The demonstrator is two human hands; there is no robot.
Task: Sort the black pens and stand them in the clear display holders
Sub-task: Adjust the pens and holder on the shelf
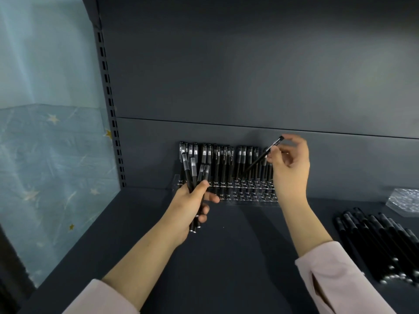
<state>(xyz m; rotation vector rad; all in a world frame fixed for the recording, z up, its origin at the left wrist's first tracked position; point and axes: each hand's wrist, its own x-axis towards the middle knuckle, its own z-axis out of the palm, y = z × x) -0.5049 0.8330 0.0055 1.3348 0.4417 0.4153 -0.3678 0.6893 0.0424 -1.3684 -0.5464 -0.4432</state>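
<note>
"Black pens [223, 164] are seen standing in a row in the clear display holder [247, 197] at the back of the shelf [249, 257]. What is held in each hand?"

"A bundle of pens [192, 175] is gripped in the left hand [192, 207], with the fingers curled round the barrels, just in front of the holder's left end. A single pen [258, 160] is pinched near its upper end by the right hand [288, 166]. It is tilted, and its lower tip is pointed down into the right part of the row."

"And the rest of the stock?"

"A loose pile [381, 241] is laid flat on the shelf, well apart to the right, near a piece of clear packaging [405, 200]."

"How is the insertion best done?"

"It is judged that the pen should be brought upright before it is lowered, so that neighbouring pens are not knocked askew. The tip should be guided into a free hole. Holes nearer the front appear unfilled, though this cannot be told for certain through the clear acrylic. The pinch could be shifted lower on the barrel so that the tip is better controlled. Light downward pressure should be applied until the pen is seated, and the grip loosened only once the pen is seen to stand unaided. The bundle should be held clear of the front row, so that nothing is nudged."
</note>
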